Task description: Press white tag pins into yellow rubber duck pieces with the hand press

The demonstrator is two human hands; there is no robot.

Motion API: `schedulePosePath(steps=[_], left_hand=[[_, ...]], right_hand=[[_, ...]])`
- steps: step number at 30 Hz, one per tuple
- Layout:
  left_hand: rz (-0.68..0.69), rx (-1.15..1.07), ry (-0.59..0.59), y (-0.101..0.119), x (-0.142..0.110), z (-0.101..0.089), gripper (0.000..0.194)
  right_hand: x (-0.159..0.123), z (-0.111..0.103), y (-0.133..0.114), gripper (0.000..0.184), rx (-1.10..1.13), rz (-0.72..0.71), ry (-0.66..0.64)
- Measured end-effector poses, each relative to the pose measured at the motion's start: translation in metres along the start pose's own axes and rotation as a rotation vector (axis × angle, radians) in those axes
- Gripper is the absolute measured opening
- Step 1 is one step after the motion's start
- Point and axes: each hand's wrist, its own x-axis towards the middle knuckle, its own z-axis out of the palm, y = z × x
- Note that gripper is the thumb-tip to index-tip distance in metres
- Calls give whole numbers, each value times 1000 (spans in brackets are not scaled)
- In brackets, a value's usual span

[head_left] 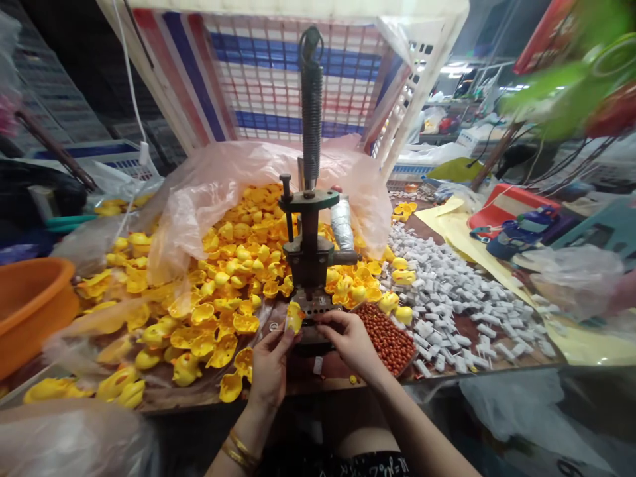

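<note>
My left hand [271,368], with gold bangles at the wrist, pinches a small yellow plastic duck [295,318] at the base of a dark hand press [311,258]. My right hand [350,341] is just right of the duck, thumb and fingers pressed together at the press base; what they hold, if anything, is too small to make out. By the right forearm is a tray of small reddish-brown beads [387,338]. Yellow duck halves [213,338] are heaped left of the press and behind it.
Many small grey-white pieces with thin pins [457,298] cover the table's right side. An orange tub [32,311] stands at the left edge. Pink plastic sheeting [238,162] and a white crate [278,73] rise behind the press. A blue bottle [521,232] lies at right.
</note>
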Motion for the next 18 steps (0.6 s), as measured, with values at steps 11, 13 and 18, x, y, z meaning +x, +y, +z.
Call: schedulePosePath(steps=[11,13,18], left_hand=[[-23,16,-29,-4,2,-2,38],[-27,10,-35,-3,2,-2,37],[-22,-25,-39,-2,2,-3,33]], right_hand=[[-1,17,6,7,160,45,58],[0,17,6,8,169,53,72],[1,16,5,8,140,35,66]])
